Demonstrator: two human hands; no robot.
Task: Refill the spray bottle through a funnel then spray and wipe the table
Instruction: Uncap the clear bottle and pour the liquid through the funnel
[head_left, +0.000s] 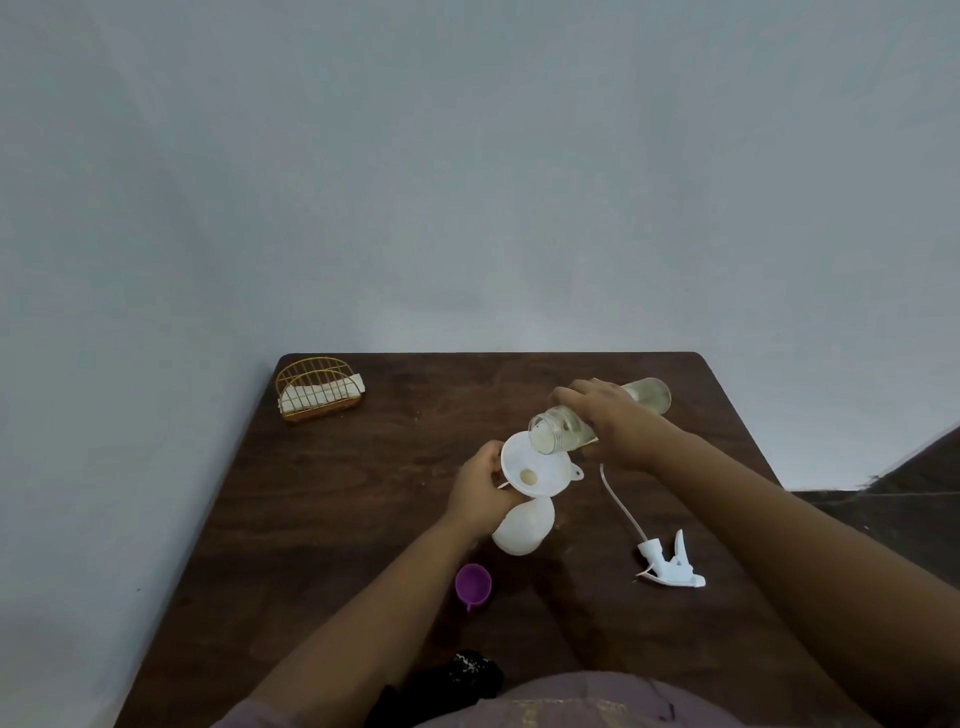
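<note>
At the near edge of the dark wooden table (363, 519), a black speckled cloth (457, 675) is lying bunched in front of the person's purple-clad body. Just beyond it a small purple cap (472, 584) is sitting open side up, with nothing visible inside. To the right, the white trigger sprayer (672, 561) is lying on its side, its thin dip tube curving away across bare wood.

The white spray bottle (522, 525) is standing near the table's middle, opaque and rounded, so its fill level cannot be told. A white plastic funnel (535, 467) is sitting in its neck, with a little pale liquid pooling at its throat. The left hand (480, 486) is curling around the funnel's rim and the bottle's neck, steadying them. The right hand (610, 415) is gripping a clear jar (566, 426), tipped almost flat with its threaded mouth over the funnel's far rim; pale yellowish liquid is lying along the jar's lower side.

Open wood is stretching left of the bottle and along the far edge. In the far left corner a gold wire holder (318, 389) is holding white napkins, close to the pale wall.
</note>
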